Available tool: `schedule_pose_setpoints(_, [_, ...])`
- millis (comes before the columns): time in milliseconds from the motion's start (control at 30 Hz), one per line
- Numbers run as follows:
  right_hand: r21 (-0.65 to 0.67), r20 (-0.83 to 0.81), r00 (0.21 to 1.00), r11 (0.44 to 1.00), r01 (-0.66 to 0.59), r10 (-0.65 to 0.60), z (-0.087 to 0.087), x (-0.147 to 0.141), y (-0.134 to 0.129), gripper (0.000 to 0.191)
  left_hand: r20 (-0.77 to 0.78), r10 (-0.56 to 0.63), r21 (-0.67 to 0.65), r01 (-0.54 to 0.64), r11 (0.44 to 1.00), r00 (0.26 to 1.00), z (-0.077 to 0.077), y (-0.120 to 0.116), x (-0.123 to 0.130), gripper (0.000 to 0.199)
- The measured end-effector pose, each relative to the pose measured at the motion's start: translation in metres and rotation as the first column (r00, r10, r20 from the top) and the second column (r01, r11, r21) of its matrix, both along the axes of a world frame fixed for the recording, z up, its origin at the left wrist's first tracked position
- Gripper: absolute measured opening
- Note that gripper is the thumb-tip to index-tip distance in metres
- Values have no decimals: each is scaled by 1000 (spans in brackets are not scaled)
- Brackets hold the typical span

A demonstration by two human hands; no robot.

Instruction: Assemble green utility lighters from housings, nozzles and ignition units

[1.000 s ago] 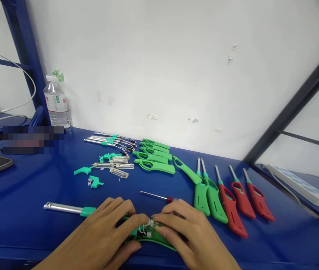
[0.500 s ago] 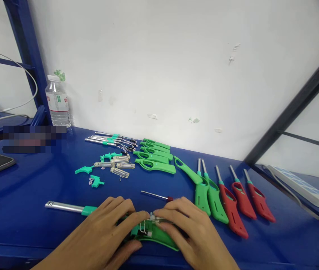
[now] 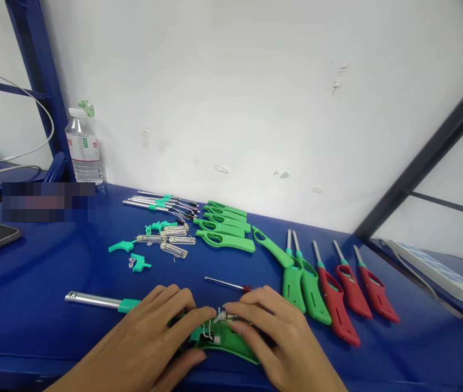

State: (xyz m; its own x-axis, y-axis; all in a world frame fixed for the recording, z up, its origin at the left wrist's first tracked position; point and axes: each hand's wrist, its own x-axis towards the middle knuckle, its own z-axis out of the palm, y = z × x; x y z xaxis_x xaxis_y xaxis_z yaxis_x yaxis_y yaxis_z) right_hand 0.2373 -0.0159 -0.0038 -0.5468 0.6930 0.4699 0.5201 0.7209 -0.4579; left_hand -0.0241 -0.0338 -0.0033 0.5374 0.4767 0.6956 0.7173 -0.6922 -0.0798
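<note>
My left hand (image 3: 153,332) clamps the open green plastic shell (image 3: 237,344), my right hand (image 3: 284,335) pinching a small translucent fitting (image 3: 222,316), calling for steadiness.

Photographed from wearer's head in single view, above near edge of blue bench (image 3: 64,256), facing forward and down past left hand (image 3: 160,332) and right hand (image 3: 274,332), both close, toward white wall (image 3: 231,98) along far edge.

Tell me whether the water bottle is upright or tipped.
Upright: the bottle stands on its base, white cap at the top.
</note>
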Motion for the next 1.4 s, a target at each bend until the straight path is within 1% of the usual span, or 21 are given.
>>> schedule_pose_setpoints(300, [-43,-11,1000,999,-1,0,1,0,0,29,4,1,-22,-1,1000,1000,-7,0,-1,34])
schedule_pose_setpoints(467, [-82,30,1000,997,0,3,3,0,-1,31,9,-13,-33,13,999,1000,-7,-1,-2,32])
schedule_pose_setpoints(633, [-105,47,999,994,-2,7,3,0,-2,29,-36,-20,-136,15,991,999,-11,-1,-6,26])
schedule_pose_setpoints(767, [-129,73,997,992,-5,15,5,1,-2,28,-69,-31,-186,18,982,997,-13,-1,-8,30])
schedule_pose_setpoints(867, [-136,77,997,991,5,5,6,1,-2,28,-52,-32,-153,24,988,998,-9,0,-6,27])
schedule_pose_setpoints(967, [-135,89,996,991,19,-7,6,1,-3,26,-28,-37,-100,34,994,999,-3,2,-2,30])
schedule_pose_setpoints(1033, [-132,92,996,991,24,-12,6,0,-3,26,-30,-39,-95,36,995,999,-1,2,0,32])
schedule_pose_setpoints(1267, [-127,127,992,991,35,-18,6,0,-4,26,-33,-41,-94,38,995,999,-1,-1,-1,33])
schedule_pose_setpoints(1400, [-133,164,986,990,40,-18,9,1,-5,26,-22,-52,-90,50,995,998,0,0,-1,30])
